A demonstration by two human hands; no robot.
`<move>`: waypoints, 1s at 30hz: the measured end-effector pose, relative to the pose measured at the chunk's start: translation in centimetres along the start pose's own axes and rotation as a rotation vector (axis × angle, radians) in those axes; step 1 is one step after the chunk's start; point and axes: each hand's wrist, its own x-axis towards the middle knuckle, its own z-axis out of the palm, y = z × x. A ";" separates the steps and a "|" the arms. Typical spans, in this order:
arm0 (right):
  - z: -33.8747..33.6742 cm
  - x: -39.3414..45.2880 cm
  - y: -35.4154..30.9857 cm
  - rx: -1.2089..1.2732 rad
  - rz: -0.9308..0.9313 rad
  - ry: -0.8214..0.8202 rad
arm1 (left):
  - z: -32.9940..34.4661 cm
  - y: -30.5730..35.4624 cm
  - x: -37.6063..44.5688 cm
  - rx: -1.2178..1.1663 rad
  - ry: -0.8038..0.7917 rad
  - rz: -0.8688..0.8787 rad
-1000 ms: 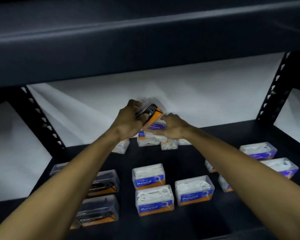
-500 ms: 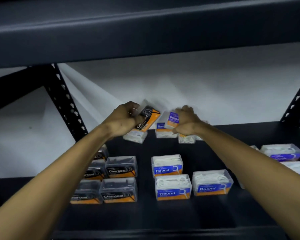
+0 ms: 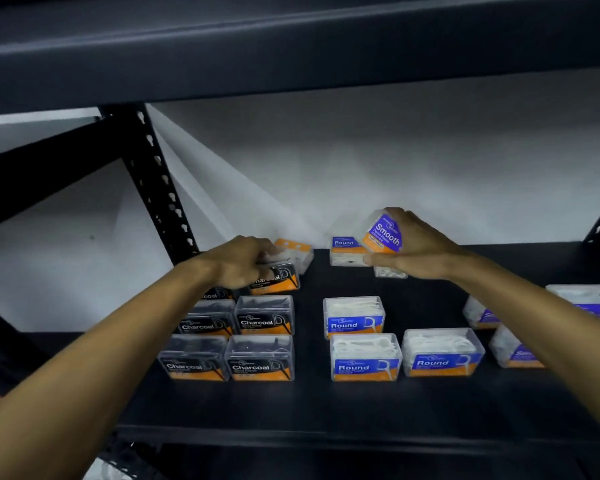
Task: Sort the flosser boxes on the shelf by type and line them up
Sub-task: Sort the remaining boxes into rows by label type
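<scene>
My left hand [image 3: 241, 261] grips a Charcoal flosser box [image 3: 278, 279] low over the shelf, behind the two columns of Charcoal boxes [image 3: 261, 358] at the left. My right hand [image 3: 418, 249] holds a tilted Smooth box [image 3: 383, 233] raised above the back of the shelf. Three Round boxes [image 3: 365, 356] stand in the middle. Another Round box [image 3: 345, 251] and a white box [image 3: 390, 271] lie at the back under my right hand. Smooth boxes [image 3: 515, 351] sit at the right, partly hidden by my right forearm.
The dark shelf board [image 3: 326, 403] runs under everything, with a front lip near me. A shelf above [image 3: 291, 46] hangs low overhead. A black perforated upright [image 3: 156, 181] stands at back left. A white box with an orange lid [image 3: 297, 252] lies beside my left hand.
My left hand lowered the Charcoal box from mid-air down toward the shelf behind the Charcoal columns. My right hand lifted the Smooth box up and to the right. The camera swung left.
</scene>
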 end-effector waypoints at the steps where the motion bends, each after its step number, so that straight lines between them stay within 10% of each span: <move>1: -0.1 -0.1 -0.1 0.005 -0.001 -0.018 | 0.3 -0.1 0.0 0.013 -0.007 -0.003; 30: -1.5 -2.4 2.3 -0.199 -0.037 -0.387 | 0.8 -1.8 0.6 0.001 -0.113 0.019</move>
